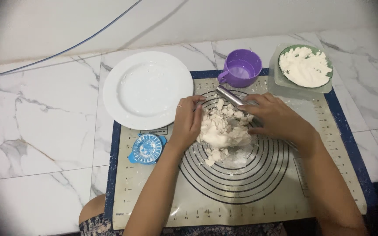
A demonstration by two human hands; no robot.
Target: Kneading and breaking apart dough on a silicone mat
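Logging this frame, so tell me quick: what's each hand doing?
Left hand: cupped against the dough, gripping nothing.
Right hand: pressing the dough, gripping nothing.

We counted one white plate (147, 89), one purple cup (240, 68), one green bowl of flour (305, 65) on what seemed to be one clear tray (281, 83), one blue round mould (147, 148), one baking mat (259, 196), one metal rolling pin (229, 96), one crumbly mass of dough (223, 129), and two hands, left (187, 122) and right (276, 118).
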